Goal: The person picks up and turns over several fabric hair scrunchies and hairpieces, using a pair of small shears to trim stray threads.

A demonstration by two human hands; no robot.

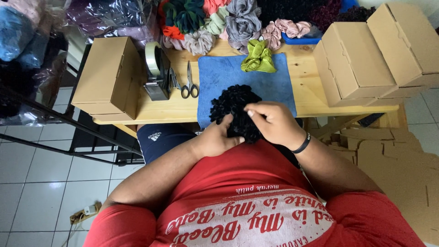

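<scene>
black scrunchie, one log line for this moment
left hand grip: black scrunchie | right hand grip: same | under: blue cloth | near: scissors

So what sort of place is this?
Probably a small home packing station for handmade scrunchies: a pile of scrunchies at the back of the table, folded cardboard boxes, and a tape dispenser.

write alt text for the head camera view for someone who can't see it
Seen from above, a person's left hand and right hand hold a black ruffled scrunchie at the near edge of a blue cloth on a wooden table. Scissors, a tape dispenser, a green scrunchie and cardboard boxes sit around it.
</scene>
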